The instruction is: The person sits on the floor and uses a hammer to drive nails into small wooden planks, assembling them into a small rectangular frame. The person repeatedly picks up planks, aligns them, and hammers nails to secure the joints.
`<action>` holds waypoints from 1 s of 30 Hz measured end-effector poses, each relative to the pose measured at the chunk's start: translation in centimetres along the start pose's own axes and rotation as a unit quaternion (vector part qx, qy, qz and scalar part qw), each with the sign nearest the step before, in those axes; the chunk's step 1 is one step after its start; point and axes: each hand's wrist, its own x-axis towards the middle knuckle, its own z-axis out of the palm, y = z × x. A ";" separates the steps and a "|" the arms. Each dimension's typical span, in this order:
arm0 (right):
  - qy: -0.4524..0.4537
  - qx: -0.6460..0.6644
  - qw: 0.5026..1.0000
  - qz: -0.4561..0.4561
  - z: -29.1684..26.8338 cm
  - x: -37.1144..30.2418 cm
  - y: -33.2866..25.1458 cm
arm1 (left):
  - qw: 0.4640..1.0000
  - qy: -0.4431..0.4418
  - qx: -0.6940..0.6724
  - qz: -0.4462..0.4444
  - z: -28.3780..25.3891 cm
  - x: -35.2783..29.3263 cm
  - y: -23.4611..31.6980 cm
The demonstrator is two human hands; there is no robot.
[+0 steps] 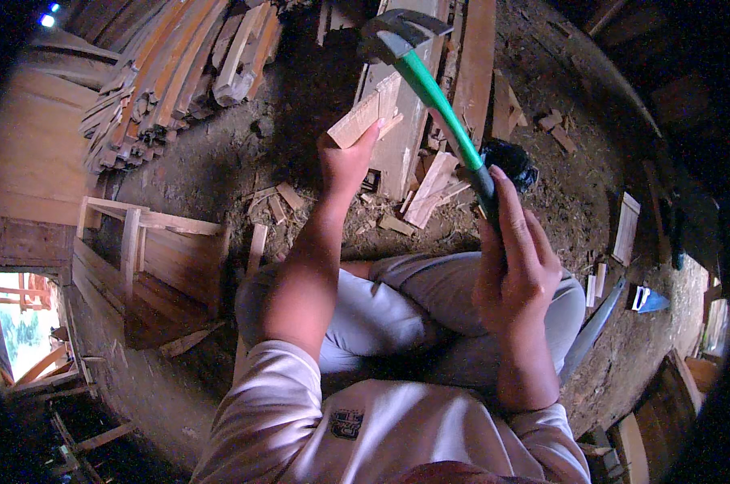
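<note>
In my right hand [520, 258] is a claw hammer [442, 105], gripped by its dark handle end. Its green shaft slants up and to the left, and the metal head is raised over the far end of a long board. My left hand [349, 160] is closed around a short piece of pale wood [367, 111], held up just left of and below the hammer head. A second thin strip of wood shows beside that piece, near my fingertips. Hammer and wood look apart. Beneath both lies a long plank [399, 165] on the ground.
Stacked wooden strips [167, 68] lie at the far left. A wooden frame box [151, 274] stands at my left. Offcuts [431, 189] litter the dirt floor ahead, by a black bundle [510, 164]. A handsaw [595, 327] with a blue handle lies at my right.
</note>
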 end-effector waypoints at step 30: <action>-0.121 0.016 0.992 0.025 0.0 -1.1 -0.2 | 1.000 0.008 0.002 0.007 -0.2 0.4 -1.9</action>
